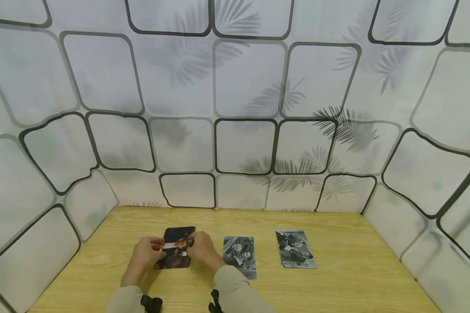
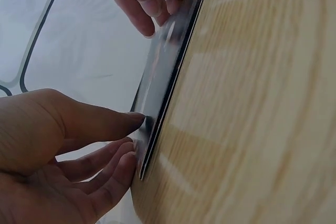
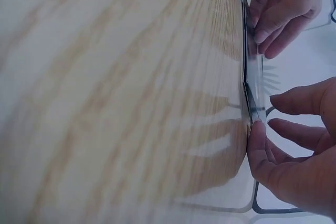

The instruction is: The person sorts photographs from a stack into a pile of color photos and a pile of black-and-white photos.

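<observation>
A small stack of dark photo prints with orange and white patches (image 1: 176,250) lies on the left part of the table, between both hands. My left hand (image 1: 146,253) holds its left edge. In the left wrist view, the left thumb (image 2: 118,123) rests on the top face and the other fingers curl against the side. My right hand (image 1: 202,248) is at the right edge. In the right wrist view, a right fingertip (image 3: 257,132) touches that edge, with the thumb and another finger apart from it. The print's edge looks slightly raised there.
Right of the hands lies a black-and-white photo print (image 1: 240,256), partly behind the right forearm. Farther right is another black-and-white photo stack (image 1: 295,250). The wooden table (image 1: 352,261) meets a patterned cloth wall (image 1: 243,148) at the back and sides.
</observation>
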`<state>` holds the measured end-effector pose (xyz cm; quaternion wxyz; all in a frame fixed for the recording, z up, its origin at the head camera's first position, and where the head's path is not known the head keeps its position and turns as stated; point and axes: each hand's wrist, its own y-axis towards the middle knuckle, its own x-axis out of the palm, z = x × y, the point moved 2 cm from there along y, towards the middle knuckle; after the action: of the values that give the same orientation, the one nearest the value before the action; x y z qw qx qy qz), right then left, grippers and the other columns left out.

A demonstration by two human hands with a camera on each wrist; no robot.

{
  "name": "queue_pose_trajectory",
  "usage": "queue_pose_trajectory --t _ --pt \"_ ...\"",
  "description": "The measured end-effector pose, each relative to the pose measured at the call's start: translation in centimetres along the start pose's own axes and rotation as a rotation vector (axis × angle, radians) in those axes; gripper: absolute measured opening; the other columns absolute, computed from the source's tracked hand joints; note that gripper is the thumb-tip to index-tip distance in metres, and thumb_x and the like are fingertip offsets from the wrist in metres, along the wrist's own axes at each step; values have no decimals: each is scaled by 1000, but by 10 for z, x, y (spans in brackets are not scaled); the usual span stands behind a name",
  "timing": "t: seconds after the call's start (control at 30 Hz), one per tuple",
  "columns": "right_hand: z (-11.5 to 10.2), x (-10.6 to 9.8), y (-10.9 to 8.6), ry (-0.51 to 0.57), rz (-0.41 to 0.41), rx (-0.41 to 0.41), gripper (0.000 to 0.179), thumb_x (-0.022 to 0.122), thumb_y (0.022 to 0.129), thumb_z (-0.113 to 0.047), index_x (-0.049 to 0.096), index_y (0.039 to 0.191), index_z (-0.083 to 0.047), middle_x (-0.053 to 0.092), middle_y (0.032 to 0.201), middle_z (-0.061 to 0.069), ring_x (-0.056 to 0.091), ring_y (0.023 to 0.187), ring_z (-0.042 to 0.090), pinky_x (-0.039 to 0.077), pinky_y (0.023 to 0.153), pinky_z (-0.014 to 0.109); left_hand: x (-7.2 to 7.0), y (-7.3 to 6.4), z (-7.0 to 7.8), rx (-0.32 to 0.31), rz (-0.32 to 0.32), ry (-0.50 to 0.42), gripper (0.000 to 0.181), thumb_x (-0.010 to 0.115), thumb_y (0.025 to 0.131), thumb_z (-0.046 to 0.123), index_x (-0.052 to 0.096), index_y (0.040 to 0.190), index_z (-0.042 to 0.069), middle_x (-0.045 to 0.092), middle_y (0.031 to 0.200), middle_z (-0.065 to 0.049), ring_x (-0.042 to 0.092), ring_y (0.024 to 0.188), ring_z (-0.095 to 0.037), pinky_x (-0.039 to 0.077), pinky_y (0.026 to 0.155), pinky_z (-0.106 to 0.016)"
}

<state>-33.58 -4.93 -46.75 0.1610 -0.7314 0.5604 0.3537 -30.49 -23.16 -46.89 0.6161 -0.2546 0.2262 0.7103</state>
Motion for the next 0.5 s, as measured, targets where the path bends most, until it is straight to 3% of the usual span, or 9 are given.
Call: queue_pose_trajectory --t 0.27,0.4,0.5 --pt "1 -5 1 -2 -2 -13 30 74 79 1 76 109 5 77 104 17 70 93 28 59 81 34 -2 -4 5 24 8 13 39 75 83 -10 67 122 -14 68 117 -37 65 111 -51 61 82 -48" --pt "7 -15 -2 69 -18 24 33 71 84 -1 74 117 3 74 116 19 69 110 36 59 91 45 1 -6 16 57 6 1 40 73 86 -6 67 125 -11 68 121 -35 66 111 -49 62 80 -47" --pt "10 -25 -6 128 -47 58 36 68 87 -1 70 123 3 71 119 20 67 111 39 59 88 49 4 -7 27 81 5 -15 39 70 88 -5 68 127 -9 66 126 -32 65 113 -48 61 82 -48"
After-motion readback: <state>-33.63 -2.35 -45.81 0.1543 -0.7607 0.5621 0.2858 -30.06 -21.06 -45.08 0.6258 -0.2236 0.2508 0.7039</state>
